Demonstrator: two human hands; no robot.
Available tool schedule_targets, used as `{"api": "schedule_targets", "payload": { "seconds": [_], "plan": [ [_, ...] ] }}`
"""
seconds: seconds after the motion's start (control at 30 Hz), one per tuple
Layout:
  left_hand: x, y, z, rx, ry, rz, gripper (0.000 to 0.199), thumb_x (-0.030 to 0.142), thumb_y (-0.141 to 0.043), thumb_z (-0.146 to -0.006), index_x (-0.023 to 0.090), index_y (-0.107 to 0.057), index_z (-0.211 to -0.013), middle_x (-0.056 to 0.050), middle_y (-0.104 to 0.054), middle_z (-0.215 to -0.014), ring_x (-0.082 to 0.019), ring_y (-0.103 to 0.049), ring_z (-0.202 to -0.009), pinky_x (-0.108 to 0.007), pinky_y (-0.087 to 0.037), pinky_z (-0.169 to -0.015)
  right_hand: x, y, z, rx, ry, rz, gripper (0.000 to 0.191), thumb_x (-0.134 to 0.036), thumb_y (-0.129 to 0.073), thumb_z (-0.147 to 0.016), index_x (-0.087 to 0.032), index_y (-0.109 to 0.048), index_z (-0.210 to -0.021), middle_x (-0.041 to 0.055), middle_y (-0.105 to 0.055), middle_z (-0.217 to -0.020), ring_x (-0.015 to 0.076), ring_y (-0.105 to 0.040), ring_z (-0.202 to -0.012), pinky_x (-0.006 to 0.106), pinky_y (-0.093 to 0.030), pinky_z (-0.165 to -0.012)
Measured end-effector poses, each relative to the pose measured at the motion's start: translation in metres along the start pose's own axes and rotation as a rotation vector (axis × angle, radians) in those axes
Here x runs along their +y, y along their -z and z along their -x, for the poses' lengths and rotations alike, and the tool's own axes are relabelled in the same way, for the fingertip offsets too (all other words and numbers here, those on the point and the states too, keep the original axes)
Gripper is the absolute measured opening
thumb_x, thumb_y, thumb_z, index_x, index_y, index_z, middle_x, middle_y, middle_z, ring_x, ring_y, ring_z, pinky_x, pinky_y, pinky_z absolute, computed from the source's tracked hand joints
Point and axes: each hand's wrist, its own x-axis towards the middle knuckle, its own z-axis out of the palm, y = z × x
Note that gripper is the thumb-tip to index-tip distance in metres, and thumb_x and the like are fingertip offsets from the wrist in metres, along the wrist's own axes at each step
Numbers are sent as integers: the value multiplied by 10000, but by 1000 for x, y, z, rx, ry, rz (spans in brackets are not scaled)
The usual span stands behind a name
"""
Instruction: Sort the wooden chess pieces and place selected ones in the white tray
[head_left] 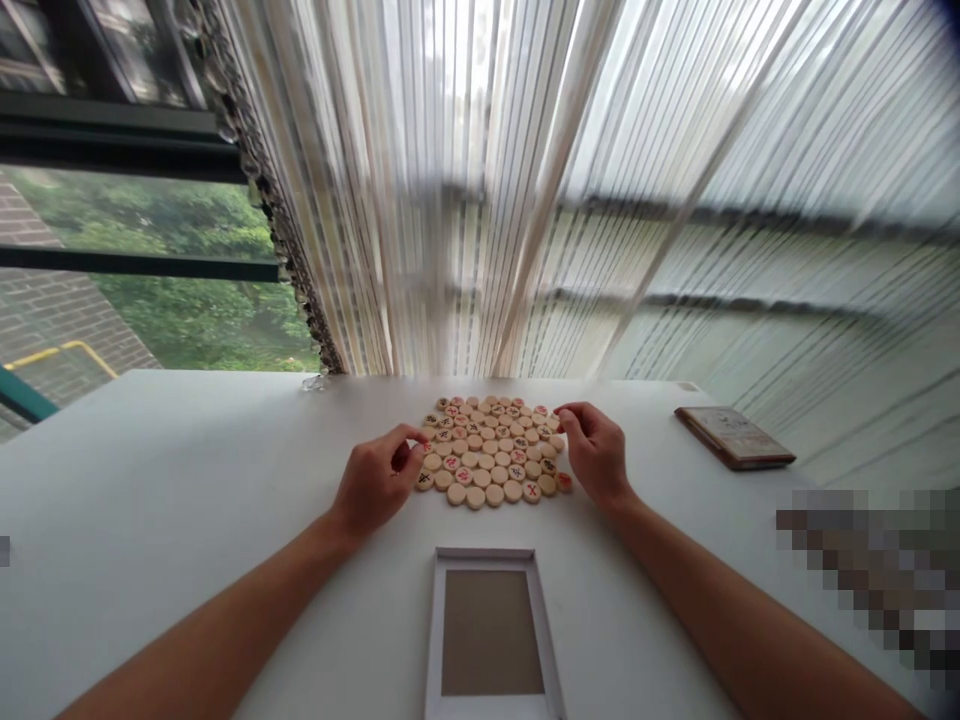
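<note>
A cluster of round wooden xiangqi pieces (482,478) lies flat on the white table, packed close together. Some show red or black characters; many are plain side up. At the cluster's left edge is my left hand (377,475), its thumb and forefinger curled around a red-marked piece (427,447). Across from it, my right hand (598,450) has curled fingers, the forefinger and thumb tips closed about a piece (553,423) on the right edge. The fingertips partly cover both edge pieces.
A shallow white box part (433,640) with a brown inside lies in front of the pieces, nearest me. A brown-edged box or book (735,437) rests at the right. String curtains (465,250) hang behind the table (187,480), beside a window.
</note>
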Motion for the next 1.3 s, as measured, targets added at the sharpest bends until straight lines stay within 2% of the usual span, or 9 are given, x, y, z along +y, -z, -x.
{"api": "schedule_targets", "payload": {
  "seconds": [1.3],
  "plan": [
    [-1, 1, -1, -12, 39, -6, 230, 329, -566, -945, 181, -742, -940, 60, -525, -554, -123, -501, -487, -244, -402, -557, 1, -1, 0, -3, -12, -14, 296, -429, -575, -936, -198, -749, -868, 37, -725, -719, 223, -661, -693, 338, -499, -692]
  ]
}}
